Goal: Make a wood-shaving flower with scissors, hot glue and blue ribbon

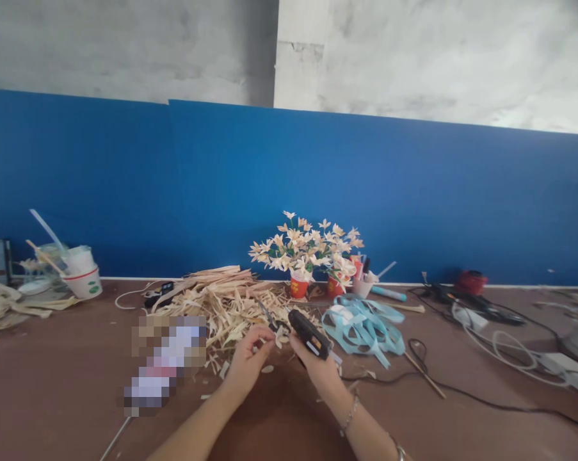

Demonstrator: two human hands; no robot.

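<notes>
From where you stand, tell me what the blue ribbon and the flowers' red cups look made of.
The blue ribbon looks like thin satin or similar fabric: soft loops with a slight sheen. The red cups look like smooth printed paper, judging by the yellow markings, though plastic is possible.

- Wall (pixel 413 57): grey, bare, blotchy, with a paler pillar (pixel 301 70) standing out near the middle.
- Partition (pixel 293 173): plain blue, running the full width behind the table (pixel 58 397).
- Table: brown top.
- Light: brighter on the wall at right, shadow beside the pillar.
</notes>
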